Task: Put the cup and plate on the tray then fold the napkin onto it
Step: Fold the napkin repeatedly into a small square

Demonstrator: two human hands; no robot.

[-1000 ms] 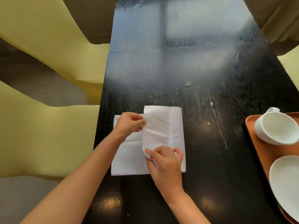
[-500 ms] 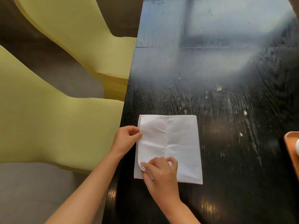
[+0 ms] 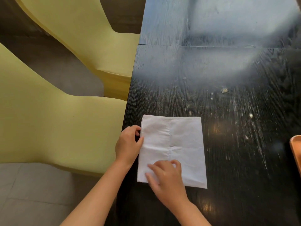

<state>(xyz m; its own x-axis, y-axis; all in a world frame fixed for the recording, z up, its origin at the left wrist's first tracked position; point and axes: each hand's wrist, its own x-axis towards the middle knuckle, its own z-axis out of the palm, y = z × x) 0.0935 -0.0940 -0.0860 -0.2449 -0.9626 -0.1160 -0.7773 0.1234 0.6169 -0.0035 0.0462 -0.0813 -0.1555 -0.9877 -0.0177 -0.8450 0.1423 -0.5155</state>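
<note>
A white napkin lies flat on the dark table, folded into a rectangle near the table's left edge. My left hand rests at the napkin's left edge, thumb and fingers touching the fold. My right hand lies on the napkin's near left corner with fingers pressed flat on the cloth. Only a sliver of the orange tray shows at the right border. The cup and plate are out of view.
The black wooden table stretches away with glare and scattered crumbs. Two yellow chairs stand close along the table's left side, over a grey floor.
The napkin's right half has been folded over to the left and laid flat. My right hand now presses the cloth instead of pinching it. The view has swung left, hiding cup and plate.
</note>
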